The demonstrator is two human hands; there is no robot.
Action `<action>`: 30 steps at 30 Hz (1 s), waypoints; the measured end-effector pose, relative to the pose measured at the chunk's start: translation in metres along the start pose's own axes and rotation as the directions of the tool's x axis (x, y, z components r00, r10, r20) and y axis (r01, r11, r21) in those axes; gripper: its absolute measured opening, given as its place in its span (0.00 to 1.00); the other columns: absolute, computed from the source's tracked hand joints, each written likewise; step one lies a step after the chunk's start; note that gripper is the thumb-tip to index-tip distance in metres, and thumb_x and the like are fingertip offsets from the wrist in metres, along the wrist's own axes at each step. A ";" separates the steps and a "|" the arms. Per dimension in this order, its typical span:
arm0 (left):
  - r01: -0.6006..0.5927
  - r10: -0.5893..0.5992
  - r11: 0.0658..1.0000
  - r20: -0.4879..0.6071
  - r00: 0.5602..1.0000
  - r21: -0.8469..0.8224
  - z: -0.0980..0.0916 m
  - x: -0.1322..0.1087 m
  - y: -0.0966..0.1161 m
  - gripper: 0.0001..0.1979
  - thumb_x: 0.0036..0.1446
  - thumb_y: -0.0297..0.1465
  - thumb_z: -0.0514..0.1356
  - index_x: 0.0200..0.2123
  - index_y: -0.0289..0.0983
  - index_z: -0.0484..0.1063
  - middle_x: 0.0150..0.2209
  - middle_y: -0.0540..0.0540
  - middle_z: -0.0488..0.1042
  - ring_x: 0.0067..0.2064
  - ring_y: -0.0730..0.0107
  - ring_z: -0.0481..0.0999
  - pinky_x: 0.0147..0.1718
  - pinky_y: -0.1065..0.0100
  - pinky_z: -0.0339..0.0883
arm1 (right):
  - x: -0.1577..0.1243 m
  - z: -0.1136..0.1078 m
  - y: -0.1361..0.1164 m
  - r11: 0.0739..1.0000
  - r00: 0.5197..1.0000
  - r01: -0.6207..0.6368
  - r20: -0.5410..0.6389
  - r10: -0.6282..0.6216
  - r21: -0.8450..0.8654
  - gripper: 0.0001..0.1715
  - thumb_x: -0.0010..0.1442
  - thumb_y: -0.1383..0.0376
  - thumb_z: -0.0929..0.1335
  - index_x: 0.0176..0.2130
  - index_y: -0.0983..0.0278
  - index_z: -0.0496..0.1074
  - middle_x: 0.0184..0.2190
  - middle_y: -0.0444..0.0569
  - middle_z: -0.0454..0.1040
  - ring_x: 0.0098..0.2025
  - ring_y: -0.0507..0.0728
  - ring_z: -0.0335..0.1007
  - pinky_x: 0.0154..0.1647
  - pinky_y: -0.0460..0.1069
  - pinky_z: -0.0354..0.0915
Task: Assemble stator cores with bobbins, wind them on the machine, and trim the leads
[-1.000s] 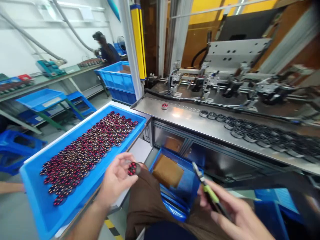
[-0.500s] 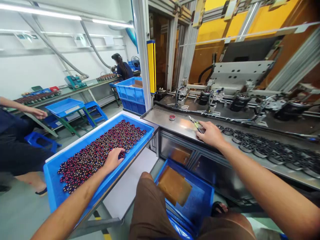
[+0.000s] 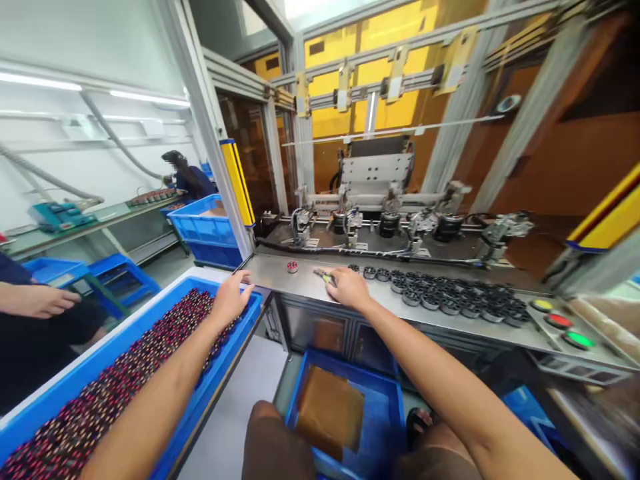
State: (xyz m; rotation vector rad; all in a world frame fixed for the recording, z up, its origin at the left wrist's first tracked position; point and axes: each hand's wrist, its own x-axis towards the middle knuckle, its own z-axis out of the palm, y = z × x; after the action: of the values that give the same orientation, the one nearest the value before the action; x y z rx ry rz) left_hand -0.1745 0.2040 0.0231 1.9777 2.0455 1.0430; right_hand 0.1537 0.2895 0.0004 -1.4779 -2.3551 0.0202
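My right hand (image 3: 349, 289) is closed around pliers with yellow-green handles (image 3: 326, 277), low over the metal ledge (image 3: 267, 270), with the tips pointing left. A small red-and-silver round part (image 3: 292, 267) sits alone on the ledge, left of the plier tips. My left hand (image 3: 231, 300) hovers above the far end of a blue tray (image 3: 254, 308), thumb and fingers apart, with nothing visible between them. Many small dark round parts with red and copper-coloured spots (image 3: 145, 357) fill the tray.
Black ring-shaped parts (image 3: 450, 293) crowd the ledge on the right, before coloured buttons (image 3: 559, 321). Behind stands a machine with fixtures (image 3: 390, 223). A blue bin with cardboard (image 3: 330, 407) lies below. Another person's hand (image 3: 43, 301) is at left; a person (image 3: 187, 177) sits farther back.
The view has swung right. My left hand has risen from among the parts in the tray toward its far end and the ledge. My right hand still holds the pliers by the ledge.
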 end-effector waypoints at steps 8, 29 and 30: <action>0.107 -0.018 0.939 0.265 0.964 -0.326 0.084 0.091 0.064 0.18 0.64 0.36 0.61 0.54 0.35 0.69 0.52 0.41 0.73 0.48 0.61 0.77 0.45 0.54 0.75 | -0.006 -0.010 0.004 1.000 1.000 -0.002 0.024 0.002 0.019 0.17 0.67 0.58 0.68 0.51 0.65 0.72 0.52 0.53 0.73 0.52 0.60 0.72 0.54 0.60 0.70; -0.272 0.024 0.609 -0.324 0.946 -0.746 0.005 -0.184 0.130 0.30 0.46 0.19 0.72 0.52 0.43 0.71 0.47 0.45 0.82 0.50 0.64 0.81 0.50 0.66 0.75 | -0.116 -0.064 -0.075 0.655 0.981 0.183 -0.091 -0.172 0.733 0.18 0.66 0.54 0.64 0.42 0.64 0.75 0.37 0.50 0.78 0.35 0.54 0.73 0.37 0.48 0.70; -0.304 0.055 0.599 -0.340 0.939 -0.741 0.005 -0.188 0.134 0.32 0.45 0.18 0.71 0.52 0.44 0.71 0.47 0.46 0.82 0.50 0.65 0.81 0.50 0.66 0.75 | -0.136 -0.070 -0.085 0.530 0.982 0.150 -0.064 -0.177 0.834 0.18 0.64 0.53 0.66 0.37 0.65 0.74 0.31 0.48 0.76 0.31 0.53 0.70 0.33 0.47 0.68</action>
State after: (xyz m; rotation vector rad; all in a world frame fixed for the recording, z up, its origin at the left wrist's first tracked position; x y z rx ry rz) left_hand -0.0321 0.0226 0.0208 1.5931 1.0801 1.9422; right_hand 0.1545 0.1197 0.0428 -0.7457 -1.9697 0.9964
